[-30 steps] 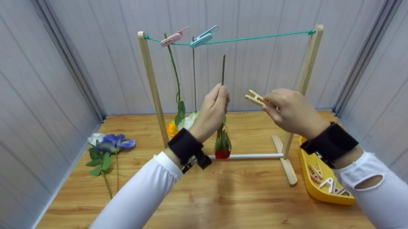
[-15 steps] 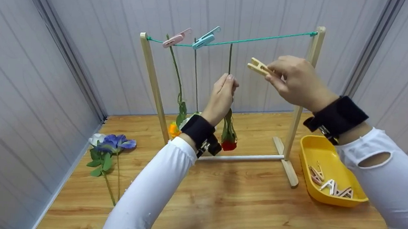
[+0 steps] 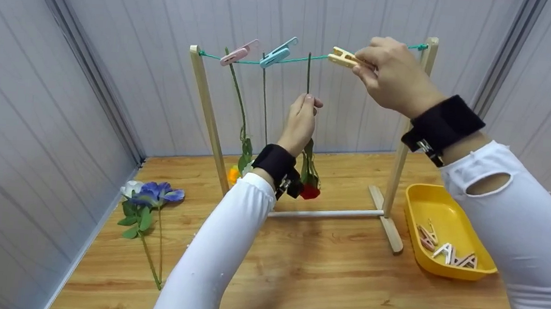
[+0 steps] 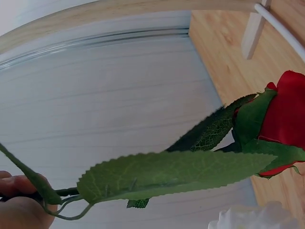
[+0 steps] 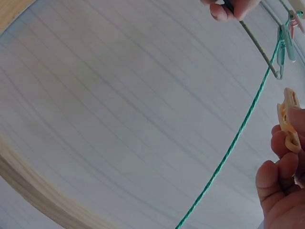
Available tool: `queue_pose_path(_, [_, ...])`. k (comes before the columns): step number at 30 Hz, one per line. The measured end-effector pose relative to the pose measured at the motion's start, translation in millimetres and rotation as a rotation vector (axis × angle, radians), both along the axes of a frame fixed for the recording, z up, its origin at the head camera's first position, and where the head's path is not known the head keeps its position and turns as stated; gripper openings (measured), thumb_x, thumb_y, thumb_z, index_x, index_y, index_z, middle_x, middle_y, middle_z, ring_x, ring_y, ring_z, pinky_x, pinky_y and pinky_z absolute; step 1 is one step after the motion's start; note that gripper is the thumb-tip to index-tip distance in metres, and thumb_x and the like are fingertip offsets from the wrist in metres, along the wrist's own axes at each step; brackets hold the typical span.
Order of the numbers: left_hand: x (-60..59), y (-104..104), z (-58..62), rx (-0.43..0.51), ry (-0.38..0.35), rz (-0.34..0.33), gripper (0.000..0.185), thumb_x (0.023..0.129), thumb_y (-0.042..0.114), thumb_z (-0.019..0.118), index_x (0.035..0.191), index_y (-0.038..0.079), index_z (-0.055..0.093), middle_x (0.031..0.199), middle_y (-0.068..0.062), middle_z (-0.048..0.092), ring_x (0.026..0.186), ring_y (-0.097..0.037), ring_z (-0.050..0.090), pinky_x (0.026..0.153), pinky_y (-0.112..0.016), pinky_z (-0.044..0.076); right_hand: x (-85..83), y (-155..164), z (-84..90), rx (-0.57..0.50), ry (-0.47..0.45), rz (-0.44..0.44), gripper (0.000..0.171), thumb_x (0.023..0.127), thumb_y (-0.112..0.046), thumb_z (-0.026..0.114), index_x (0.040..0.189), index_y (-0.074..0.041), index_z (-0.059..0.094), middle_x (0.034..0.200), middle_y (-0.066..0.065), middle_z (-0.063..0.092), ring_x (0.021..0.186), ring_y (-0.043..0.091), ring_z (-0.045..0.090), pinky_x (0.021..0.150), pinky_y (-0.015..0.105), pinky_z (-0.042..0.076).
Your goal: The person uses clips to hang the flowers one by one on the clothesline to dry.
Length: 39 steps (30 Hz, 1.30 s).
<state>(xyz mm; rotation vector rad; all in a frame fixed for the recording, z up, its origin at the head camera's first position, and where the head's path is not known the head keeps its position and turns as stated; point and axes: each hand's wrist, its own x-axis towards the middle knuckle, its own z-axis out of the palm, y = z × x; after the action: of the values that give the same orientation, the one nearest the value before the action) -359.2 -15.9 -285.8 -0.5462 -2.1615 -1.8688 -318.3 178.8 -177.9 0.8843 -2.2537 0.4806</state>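
Right grip (image 3: 391, 75) is now lifting its pinched yellow clip (image 3: 343, 57) up to the string (image 3: 318, 57), left grip (image 3: 300, 122) is pinching the rose stem (image 3: 308, 77) below it, so they're nearly lining up.

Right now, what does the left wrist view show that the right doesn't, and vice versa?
Only the left wrist view shows the red bloom, its leaves, a white flower and the white rod.

Only the right wrist view shows the right hand holding the yellow peg, the line, the blue peg and the pink peg.

Both show the left hand holding the stem, plus the wall.
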Motion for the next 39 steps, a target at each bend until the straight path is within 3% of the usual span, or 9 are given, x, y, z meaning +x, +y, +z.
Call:
queue_pose_path(5, [-1.1, -0.3, 2.4, 0.005, -0.019, 0.013, 0.039, 0.121, 0.021, 0.024, 0.112, 0.006, 0.059, 0.103, -0.005, 0.046, 0.097, -0.019, 0.044, 0.083, -0.027, 0.035, -4.9, -8.9, 11.4, 0.062, -0.037, -0.043, 0.021, 0.107, -0.001, 0.059, 0.111, 0.015, 0.072, 0.095, 0.024, 0.059, 0.087, 0.038, 0.047, 0.080, 0.040, 0.032])
queue_pose_path(10, [-2.2, 0.3, 4.7, -0.011, -0.042, 0.026, 0.040, 0.121, 0.023, 0.024, 0.115, 0.006, 0.060, 0.111, -0.010, 0.051, 0.103, -0.020, 0.047, 0.086, -0.027, 0.036, -8.5, -17.3, 20.5, 0.104, -0.062, -0.056, 0.024, 0.110, -0.001, 0.054, 0.111, 0.014, 0.073, 0.101, 0.025, 0.060, 0.091, 0.037, 0.045, 0.080, 0.039, 0.032])
queue_pose_path(14, [-3.5, 1.1, 5.2, -0.028, -0.053, 0.031, 0.042, 0.121, 0.024, 0.024, 0.119, 0.004, 0.061, 0.118, -0.013, 0.054, 0.106, -0.021, 0.049, 0.087, -0.027, 0.038, -12.2, -23.5, 27.3, 0.106, -0.061, -0.057, 0.025, 0.110, -0.001, 0.054, 0.113, 0.014, 0.074, 0.104, 0.027, 0.063, 0.093, 0.038, 0.046, 0.081, 0.041, 0.033])
queue_pose_path(19, [-4.8, 2.6, 5.9, -0.013, -0.056, 0.044, 0.044, 0.121, 0.025, 0.025, 0.121, 0.002, 0.063, 0.112, -0.010, 0.052, 0.102, -0.021, 0.048, 0.085, -0.028, 0.038, -19.4, -30.1, 35.1, 0.083, -0.091, -0.069, 0.027, 0.109, -0.001, 0.054, 0.118, 0.014, 0.075, 0.110, 0.028, 0.065, 0.098, 0.040, 0.048, 0.084, 0.041, 0.035])
queue_pose_path(29, [-5.1, 6.1, 4.4, 0.002, -0.086, 0.044, 0.040, 0.121, 0.024, 0.027, 0.115, 0.007, 0.062, 0.115, -0.013, 0.053, 0.102, -0.021, 0.048, 0.084, -0.028, 0.038, -33.0, -33.5, 29.0, 0.079, -0.159, -0.132, 0.031, 0.111, -0.004, 0.051, 0.125, 0.012, 0.073, 0.112, 0.028, 0.061, 0.104, 0.039, 0.046, 0.086, 0.040, 0.034])
queue_pose_path(39, [-6.9, 4.0, 1.3, 0.017, -0.111, 0.029, 0.039, 0.121, 0.024, 0.026, 0.116, 0.007, 0.061, 0.123, -0.012, 0.054, 0.113, -0.022, 0.049, 0.095, -0.033, 0.040, -37.2, -40.8, 28.5, 0.124, -0.264, -0.152, 0.033, 0.113, -0.009, 0.051, 0.129, 0.009, 0.073, 0.123, 0.026, 0.061, 0.112, 0.039, 0.047, 0.091, 0.045, 0.038])
